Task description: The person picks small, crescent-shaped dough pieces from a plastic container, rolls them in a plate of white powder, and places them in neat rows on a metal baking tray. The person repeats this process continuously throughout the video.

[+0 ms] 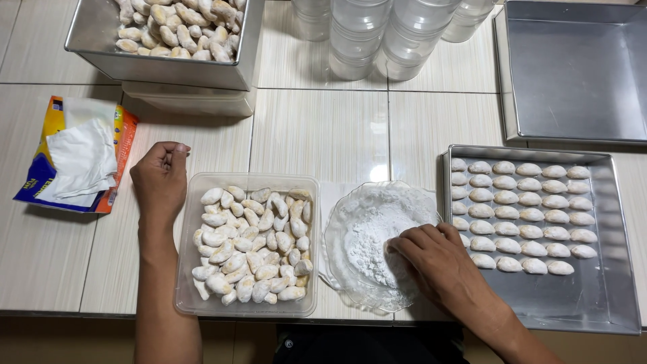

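The right hand (pixel 438 259) is curled with its fingertips pressed into the white powder (pixel 371 232) in the glass dish (pixel 337 253); whether it is pinching a cookie under the fingers cannot be told. The left hand (pixel 160 180) rests on the table (pixel 323 128) just beside the plastic tub (pixel 189 296), loosely clenched, holding nothing visible. The powder lies as a soft, uneven heap, fine and bright white, covering most of the dish floor. The dish is clear with a wavy rim and sits between the tub and the tray (pixel 606 310). The tub is filled with a loose pile of small crescent cookies (pixel 253 246), pale with a white dusting. The tray, to the right of the dish, carries coated cookies in even rows across its upper half. A tissue pack (pixel 74 158) lies at the left, a metal pan (pixel 168 64) of cookies at top left, clear jars (pixel 384 34) at top centre, and an empty pan (pixel 579 74) at top right.
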